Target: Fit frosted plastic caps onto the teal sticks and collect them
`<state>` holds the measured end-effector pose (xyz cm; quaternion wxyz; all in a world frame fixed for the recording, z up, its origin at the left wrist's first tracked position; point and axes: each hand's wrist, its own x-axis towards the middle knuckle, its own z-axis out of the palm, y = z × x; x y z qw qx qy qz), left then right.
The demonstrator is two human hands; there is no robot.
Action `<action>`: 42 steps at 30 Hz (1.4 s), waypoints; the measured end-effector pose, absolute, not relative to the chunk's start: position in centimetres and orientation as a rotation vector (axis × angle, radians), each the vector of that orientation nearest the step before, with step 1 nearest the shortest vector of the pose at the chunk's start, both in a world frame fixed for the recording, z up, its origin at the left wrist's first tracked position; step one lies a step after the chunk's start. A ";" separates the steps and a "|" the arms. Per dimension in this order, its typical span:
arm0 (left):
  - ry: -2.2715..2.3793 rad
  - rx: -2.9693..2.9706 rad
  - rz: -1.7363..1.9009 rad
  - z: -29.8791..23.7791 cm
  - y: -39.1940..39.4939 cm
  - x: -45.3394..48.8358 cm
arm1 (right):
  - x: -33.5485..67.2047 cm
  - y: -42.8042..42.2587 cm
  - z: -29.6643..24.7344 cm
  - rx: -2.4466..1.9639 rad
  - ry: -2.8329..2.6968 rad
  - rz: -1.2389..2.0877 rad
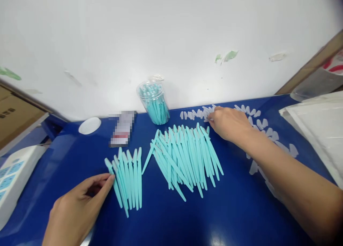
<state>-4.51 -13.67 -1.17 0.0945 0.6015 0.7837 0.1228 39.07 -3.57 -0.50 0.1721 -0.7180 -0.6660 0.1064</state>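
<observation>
The outermost turquoise stick (117, 194) of the short row is pinched by the left hand (80, 203) between thumb and fingertips. The right hand (227, 122) is curled, its fingertips brought down among white caps (264, 123); whether one is gripped cannot be made out. Between the hands, a larger pile (184, 156) is heaped, with a filled clear tub (154, 103) beyond it. Caps could be dragged out of place by the right forearm, and crossed sticks might be dislodged if one were pulled carelessly. Beyond the left hand, the pixelated card (123, 128) cannot be read; the dark print on the cardboard box (20, 113) is too blurred.
</observation>
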 end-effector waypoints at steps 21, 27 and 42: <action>1.750 2.123 0.228 3.6 -6.2 6.3 | 38.9 -8.1 2.3 -1.302 -1.455 1.639; 1.332 2.047 0.281 5.3 -5.6 6.0 | 37.0 -8.8 1.4 -1.288 -1.377 1.641; 1.346 1.939 0.282 3.8 -5.6 4.8 | 36.5 -9.6 0.4 -1.355 -1.397 1.710</action>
